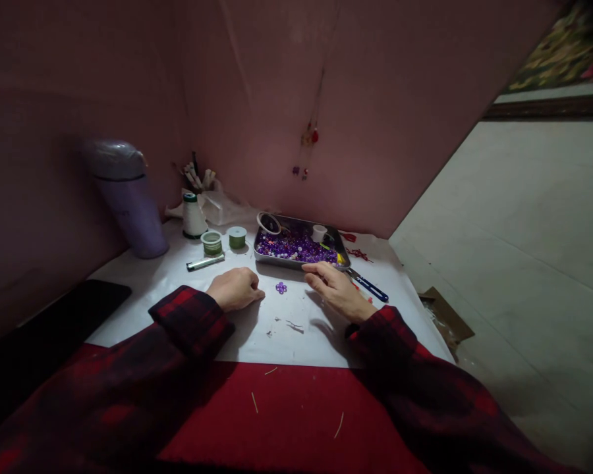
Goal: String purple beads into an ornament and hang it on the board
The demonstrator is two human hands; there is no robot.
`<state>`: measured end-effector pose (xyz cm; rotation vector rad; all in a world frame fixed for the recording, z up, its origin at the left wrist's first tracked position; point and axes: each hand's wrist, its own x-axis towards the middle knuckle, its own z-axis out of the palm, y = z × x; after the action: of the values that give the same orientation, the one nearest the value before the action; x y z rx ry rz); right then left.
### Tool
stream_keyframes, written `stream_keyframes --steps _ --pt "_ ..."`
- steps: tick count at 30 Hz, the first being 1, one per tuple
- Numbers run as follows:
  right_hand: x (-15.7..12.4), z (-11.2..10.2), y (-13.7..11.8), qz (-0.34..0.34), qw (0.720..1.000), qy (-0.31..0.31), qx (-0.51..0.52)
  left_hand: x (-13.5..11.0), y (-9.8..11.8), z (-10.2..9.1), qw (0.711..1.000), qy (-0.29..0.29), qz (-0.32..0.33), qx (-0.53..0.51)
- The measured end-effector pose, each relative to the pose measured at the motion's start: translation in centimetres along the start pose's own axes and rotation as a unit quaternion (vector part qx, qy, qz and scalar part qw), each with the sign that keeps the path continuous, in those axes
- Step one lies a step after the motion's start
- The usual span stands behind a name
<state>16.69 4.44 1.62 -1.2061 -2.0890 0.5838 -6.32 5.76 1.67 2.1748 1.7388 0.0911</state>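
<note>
Between my two hands a small purple beaded flower (281, 288) lies on the white paper (247, 342). To its left rests my left hand (234, 288), its fingers curled in and closed; whether anything is inside them is hidden. On the flower's other side, my right hand (333, 288) is open with fingers stretched out and the thumb apart, at the front edge of the metal tray (296, 264). Purple and some white beads (296, 249) fill much of that tray. Blue-handled snips (370, 286) lie just beyond my right hand.
Green thread spools (237, 237), a white thread cone (192, 217) and a small pale-green tube (205, 263) stand or lie at left. Behind them is a purple tumbler (131, 204). A black flat object (89, 306) covers the left corner. Scraps (294, 326) lie in front.
</note>
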Motion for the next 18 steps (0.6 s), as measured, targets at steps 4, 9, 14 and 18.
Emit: stream_keyframes --steps 4,9,14,18 --pt "-0.1 1.2 0.2 0.004 1.000 -0.014 -0.005 0.0 0.1 0.0 1.000 -0.001 -0.002 0.002" --pt "-1.0 0.0 0.4 0.035 0.970 -0.036 0.239 0.0 0.1 -0.1 1.000 -0.006 -0.004 0.002" --pt "-1.3 -1.3 1.2 0.136 0.852 0.085 0.499 0.0 0.0 -0.1 1.000 -0.004 0.001 0.007" --pt "-1.4 -2.1 2.7 0.153 0.757 0.160 0.615 0.0 -0.1 0.0 1.000 -0.002 0.000 0.001"
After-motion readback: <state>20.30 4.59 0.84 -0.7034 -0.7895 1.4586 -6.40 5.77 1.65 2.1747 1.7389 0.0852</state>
